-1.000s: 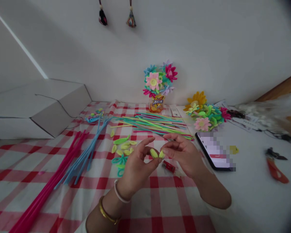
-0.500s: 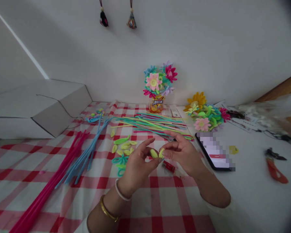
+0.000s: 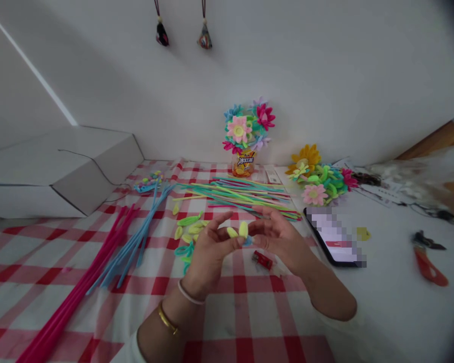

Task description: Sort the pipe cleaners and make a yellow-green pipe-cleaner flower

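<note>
Left hand [image 3: 209,253] and right hand [image 3: 286,245] pinching two yellow petals [image 3: 243,229] — one now upright, blue piece [image 3: 247,241] newly showing below

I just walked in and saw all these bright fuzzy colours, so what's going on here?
A person holds two small, fuzzy, pale-yellow, petal-shaped pieces, with a blue bit at their base, at the fingertips of the left hand and right hand. More fuzzy yellow pieces lie on the red-and-white checked cloth near the left hand. Beyond the hands lie long, thin, fuzzy sticks in many colours, and behind those, colourful fuzzy flowers stand in an orange-labelled container.
</note>
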### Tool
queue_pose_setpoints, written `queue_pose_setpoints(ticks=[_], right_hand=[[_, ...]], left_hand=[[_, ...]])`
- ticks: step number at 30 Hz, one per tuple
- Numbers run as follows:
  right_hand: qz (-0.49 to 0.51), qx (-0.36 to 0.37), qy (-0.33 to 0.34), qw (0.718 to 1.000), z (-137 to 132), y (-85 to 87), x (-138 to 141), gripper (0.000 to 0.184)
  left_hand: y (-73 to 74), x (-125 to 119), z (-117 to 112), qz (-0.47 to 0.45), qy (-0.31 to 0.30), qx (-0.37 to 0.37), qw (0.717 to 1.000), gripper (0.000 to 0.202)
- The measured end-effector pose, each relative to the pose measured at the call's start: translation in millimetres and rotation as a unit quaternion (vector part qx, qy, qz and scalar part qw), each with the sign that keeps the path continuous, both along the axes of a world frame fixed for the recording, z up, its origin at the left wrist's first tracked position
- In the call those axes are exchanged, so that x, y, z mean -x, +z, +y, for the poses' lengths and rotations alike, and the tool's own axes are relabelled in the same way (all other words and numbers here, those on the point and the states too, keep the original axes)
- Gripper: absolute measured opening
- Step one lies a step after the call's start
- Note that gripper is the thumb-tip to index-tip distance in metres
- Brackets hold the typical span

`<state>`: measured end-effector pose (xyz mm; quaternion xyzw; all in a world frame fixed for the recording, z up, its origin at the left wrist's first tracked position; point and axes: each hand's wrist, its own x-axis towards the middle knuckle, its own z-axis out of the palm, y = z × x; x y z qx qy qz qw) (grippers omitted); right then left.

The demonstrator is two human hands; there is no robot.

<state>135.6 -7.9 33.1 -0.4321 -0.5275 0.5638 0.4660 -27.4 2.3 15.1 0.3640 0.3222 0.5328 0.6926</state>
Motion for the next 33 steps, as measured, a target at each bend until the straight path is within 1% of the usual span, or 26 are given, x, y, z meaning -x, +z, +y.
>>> queue_pose_setpoints(ticks=[2, 5, 8, 11, 13, 16, 18, 21, 24, 26, 28, 31, 33], right_hand=[[0.008, 0.014, -0.003, 1.000, 0.5, -2.8, 3.3, 0.047], [0.018, 0.017, -0.026, 0.999, 1.2, -6.8, 7.4, 0.038], [0.039, 0.012, -0.050, 0.998, 1.8, -9.1, 8.0, 0.034], [0.058, 0.018, -0.058, 0.996, 2.0, -9.4, 6.0, 0.032], [0.063, 0.017, -0.061, 0.996, 2.0, -9.1, 4.8, 0.031], [0.074, 0.016, -0.073, 0.994, 2.3, -7.9, 4.5, 0.029], [0.088, 0.019, -0.076, 0.993, 2.9, -6.8, 4.9, 0.028], [0.126, 0.027, -0.071, 0.989, 3.9, -5.5, 5.6, 0.027], [0.170, 0.052, -0.054, 0.983, 4.2, -4.7, 5.4, 0.026], [0.187, 0.065, -0.042, 0.979, 4.0, -4.4, 4.9, 0.026], [0.195, 0.070, -0.036, 0.978, 3.8, -4.2, 4.5, 0.026], [0.198, 0.067, -0.032, 0.977, 3.8, -4.4, 4.0, 0.025], [0.200, 0.062, -0.032, 0.977, 4.1, -5.0, 3.7, 0.024]], left_hand=[[-0.1, 0.5, 1.8, -0.049, 0.008, 0.033, 0.998, 0.055], [-0.6, -1.1, 1.4, -0.091, -0.007, 0.063, 0.994, 0.047], [-0.8, -2.8, -1.0, -0.101, -0.010, 0.074, 0.992, 0.035], [0.2, -1.7, -1.9, -0.101, -0.016, 0.082, 0.991, 0.024], [1.3, 0.3, -0.7, -0.102, -0.018, 0.092, 0.990, 0.022], [2.6, 3.4, 3.6, -0.117, 0.019, 0.102, 0.988, 0.017], [3.4, 4.6, 6.7, -0.129, 0.057, 0.099, 0.985, 0.010], [5.0, 4.7, 9.3, -0.118, 0.085, 0.067, 0.987, 0.022], [5.5, 4.1, 9.5, -0.097, 0.086, 0.028, 0.991, 0.034], [4.2, 4.2, 9.7, -0.087, 0.084, 0.026, 0.992, 0.028], [1.8, 5.1, 10.3, -0.066, 0.089, 0.032, 0.993, 0.014], [-1.3, 7.4, 11.9, -0.032, 0.095, 0.025, 0.995, 0.014], [-1.6, 8.3, 12.4, -0.037, 0.095, 0.021, 0.995, 0.012]])
